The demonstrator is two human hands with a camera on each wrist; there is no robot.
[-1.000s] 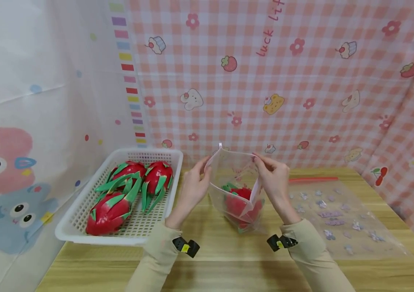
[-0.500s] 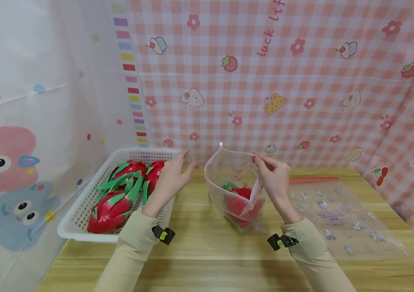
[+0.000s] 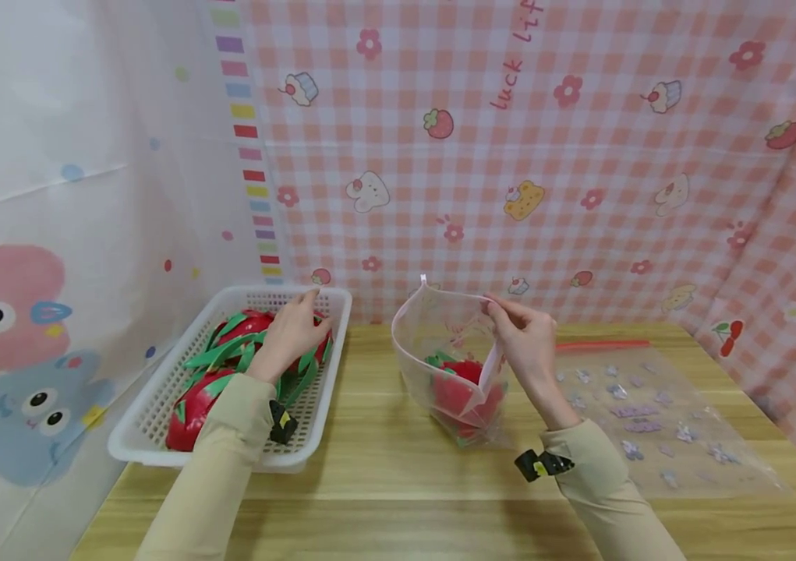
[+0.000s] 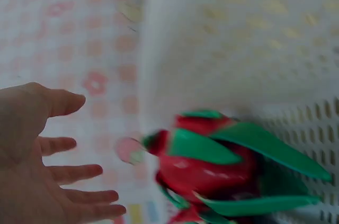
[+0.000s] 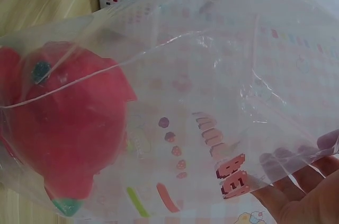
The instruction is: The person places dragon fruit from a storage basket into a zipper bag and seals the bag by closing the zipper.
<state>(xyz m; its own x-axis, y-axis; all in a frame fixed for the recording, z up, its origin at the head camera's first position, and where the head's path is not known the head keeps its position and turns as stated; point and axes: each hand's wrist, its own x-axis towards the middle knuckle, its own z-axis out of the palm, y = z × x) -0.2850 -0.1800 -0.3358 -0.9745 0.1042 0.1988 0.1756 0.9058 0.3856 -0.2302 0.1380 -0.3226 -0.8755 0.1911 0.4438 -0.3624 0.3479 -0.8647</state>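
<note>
My left hand [image 3: 291,333] is over the white plastic basket [image 3: 344,331], fingers spread and holding nothing. In the left wrist view, a red dragon fruit [image 4: 212,173] with green scales lies beside the open fingers [image 4: 79,173]. Two more dragon fruits lie in the basket, one of them [image 3: 190,417] near its front and partly behind my sleeve. With thumb and fingers, my right hand [image 3: 529,341] pinches the top edge of a clear zipper bag [image 3: 413,372], which stands with its mouth wide. Inside that bag sits another dragon fruit [image 5: 69,113], seen through the film.
A flat clear bag [image 3: 660,460] with purple prints and a red strip [image 3: 604,344] along its top lies to the right on the wooden table [image 3: 383,514]. Behind the table hangs a pink checked cloth [image 3: 398,234], and a white printed cloth [image 3: 145,257] hangs on the left.
My left hand has let go of the zipper bag's rim and moved left, past the basket's right edge, to above the dragon fruits. The right hand keeps its hold on the bag.
</note>
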